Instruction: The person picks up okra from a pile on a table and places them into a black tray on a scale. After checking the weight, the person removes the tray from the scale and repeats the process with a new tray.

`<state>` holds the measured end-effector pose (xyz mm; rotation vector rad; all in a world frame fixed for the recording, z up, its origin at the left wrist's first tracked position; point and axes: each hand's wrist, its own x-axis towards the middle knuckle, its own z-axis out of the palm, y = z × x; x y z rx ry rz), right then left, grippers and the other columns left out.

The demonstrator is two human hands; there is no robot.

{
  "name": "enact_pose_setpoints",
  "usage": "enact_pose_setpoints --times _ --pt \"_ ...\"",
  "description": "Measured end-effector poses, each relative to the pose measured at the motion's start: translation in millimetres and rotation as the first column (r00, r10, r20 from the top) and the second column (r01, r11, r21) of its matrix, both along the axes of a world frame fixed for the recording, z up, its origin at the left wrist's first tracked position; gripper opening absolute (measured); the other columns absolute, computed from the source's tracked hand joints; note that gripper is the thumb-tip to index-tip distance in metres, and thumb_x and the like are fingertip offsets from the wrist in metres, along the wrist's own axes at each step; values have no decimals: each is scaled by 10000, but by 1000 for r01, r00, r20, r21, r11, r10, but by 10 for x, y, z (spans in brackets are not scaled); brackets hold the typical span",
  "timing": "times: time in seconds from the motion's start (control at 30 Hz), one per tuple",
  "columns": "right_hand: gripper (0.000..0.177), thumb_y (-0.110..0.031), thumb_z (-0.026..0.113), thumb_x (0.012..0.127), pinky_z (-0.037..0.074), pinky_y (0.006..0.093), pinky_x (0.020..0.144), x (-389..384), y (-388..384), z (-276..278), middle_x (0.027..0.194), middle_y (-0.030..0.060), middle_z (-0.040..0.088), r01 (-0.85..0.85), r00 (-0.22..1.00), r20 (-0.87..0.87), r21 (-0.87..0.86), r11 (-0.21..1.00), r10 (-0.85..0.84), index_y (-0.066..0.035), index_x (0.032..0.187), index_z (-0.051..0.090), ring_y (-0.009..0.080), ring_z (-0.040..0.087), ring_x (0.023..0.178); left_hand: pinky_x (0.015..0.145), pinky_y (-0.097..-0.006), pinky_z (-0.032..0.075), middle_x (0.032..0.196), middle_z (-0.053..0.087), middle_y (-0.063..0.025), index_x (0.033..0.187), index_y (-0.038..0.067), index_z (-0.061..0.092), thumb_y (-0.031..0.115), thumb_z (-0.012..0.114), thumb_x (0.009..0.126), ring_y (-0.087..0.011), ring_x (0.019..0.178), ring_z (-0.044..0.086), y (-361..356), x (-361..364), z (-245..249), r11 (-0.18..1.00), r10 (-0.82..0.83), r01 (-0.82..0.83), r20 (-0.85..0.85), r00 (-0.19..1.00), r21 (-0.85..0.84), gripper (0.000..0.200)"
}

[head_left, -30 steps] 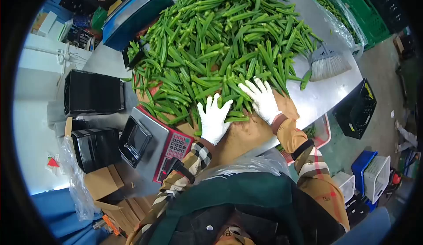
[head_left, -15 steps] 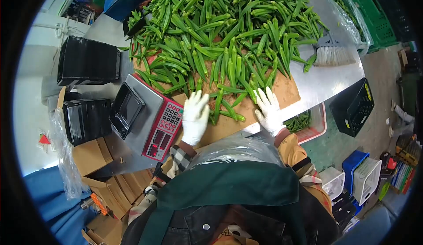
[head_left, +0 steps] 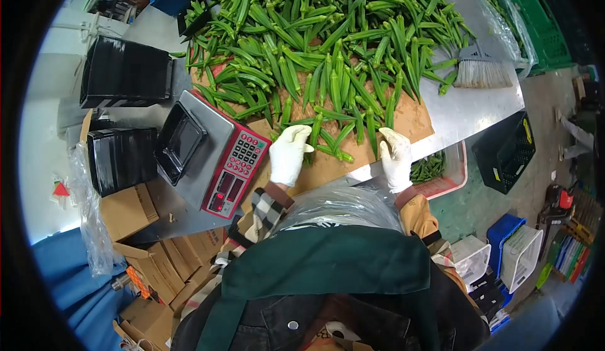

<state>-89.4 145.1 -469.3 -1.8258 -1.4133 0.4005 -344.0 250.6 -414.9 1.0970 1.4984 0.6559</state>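
Observation:
A large heap of green okra (head_left: 328, 80) covers the worktop, and a few loose pods lie on the brown cardboard (head_left: 353, 155) at its near edge. My left hand (head_left: 288, 157), in a white glove, is beside these loose pods. Its fingers are bent, with the thumb apart from them and nothing visibly held. Also gloved in white, my right hand (head_left: 396, 162) curves its fingers at the right side of the pods, thumb apart, close to an upright okra pod (head_left: 372, 140). Left of my left hand stands a red scale (head_left: 236, 165) bearing a black tray (head_left: 179, 143).
Stacks of black trays (head_left: 126, 73) stand at the left, above open cardboard boxes (head_left: 170, 266). A brush (head_left: 482, 70) lies on the right of the metal table. Below the table edge are a crate holding okra (head_left: 457, 174) and a black crate (head_left: 504, 155).
Both hands have gone from flat, outstretched fingers to bent ones. My left hand has shifted right; my right hand has moved slightly right. The whole view has shifted a little.

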Motion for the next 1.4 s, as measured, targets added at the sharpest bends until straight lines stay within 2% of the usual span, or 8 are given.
enact_pose_setpoints --times 0.2,0.43,0.57,0.7,0.9,1.13,1.27,1.4 --pt "368 -197 778 844 485 417 965 -236 229 1 1113 110 695 44 997 70 -3 999 -43 -90 1191 714 319 611 1072 898 -423 528 1113 713 -162 1239 69 647 275 732 872 -322 1038 682 104 157 -253 937 -216 319 -481 849 143 429" --pt "397 -285 808 801 467 434 857 -421 668 43 1027 95 614 48 981 193 -135 990 -21 -112 1140 691 314 588 1006 688 -237 461 900 678 -15 1057 15 688 44 616 946 -66 751 557 218 -165 -212 985 -137 135 7 991 105 135" --pt "298 -156 798 815 498 369 830 -340 713 -68 1004 83 623 14 983 -181 -31 999 -20 -54 1080 709 263 617 932 671 -224 471 975 691 -40 1075 10 640 5 569 983 -74 750 580 152 -159 -120 996 -86 86 179 980 10 116" --pt "193 -99 728 925 469 225 733 -160 587 126 909 -32 640 -80 612 -783 -206 975 -115 -10 1096 724 57 553 796 655 -241 498 1082 705 -88 1096 15 616 18 547 990 -97 775 626 132 9 70 990 38 0 263 964 -142 127" --pt "159 -101 707 942 484 237 673 407 367 58 879 -19 689 213 657 -700 -186 959 -281 -13 1074 720 66 583 741 712 -385 532 1007 722 -133 1100 38 612 199 672 938 -272 850 696 119 475 -29 903 -321 381 -275 906 201 236" --pt "464 -213 821 836 529 391 893 224 581 -187 1101 165 697 272 959 140 -230 934 -245 -33 1207 608 300 679 992 789 -476 540 1016 698 -159 1124 72 576 275 748 843 -390 940 678 43 839 -245 700 -512 700 -581 632 144 386" --pt "468 -79 761 830 524 402 943 361 609 -173 1142 194 693 280 871 -296 -360 890 -393 -24 1254 571 341 677 1046 849 -405 546 1047 693 -171 1210 69 591 200 731 834 -350 974 691 185 571 109 715 -562 643 -322 762 274 422" --pt "500 -144 718 834 528 401 938 711 362 -446 1149 210 699 222 922 -233 -337 915 -310 8 1294 597 345 682 1059 818 -380 526 964 665 -166 1017 36 672 199 745 878 -309 908 670 518 262 373 765 -475 618 -490 731 182 227"
